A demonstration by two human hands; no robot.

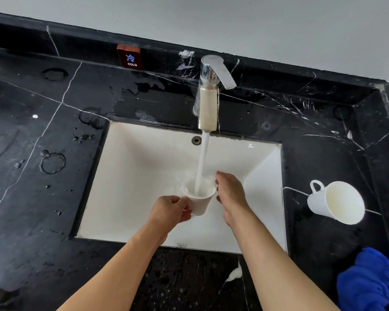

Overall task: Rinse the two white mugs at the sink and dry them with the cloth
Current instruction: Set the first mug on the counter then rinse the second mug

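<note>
Both hands (198,200) mid-sink (126,167), edges apart.

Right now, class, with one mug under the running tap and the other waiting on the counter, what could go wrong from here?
1. The mug is brim-full under the stream; overflow may splash the already wet counter.
2. The left hand grips its wet side, so it might slip.
3. The second mug stands near the basin edge, where the right hand could knock it.

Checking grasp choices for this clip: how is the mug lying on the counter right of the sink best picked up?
By its handle, probably from the sink side: the mug on the counter lies tipped over, handle up and toward the basin, mouth facing the camera.
</note>
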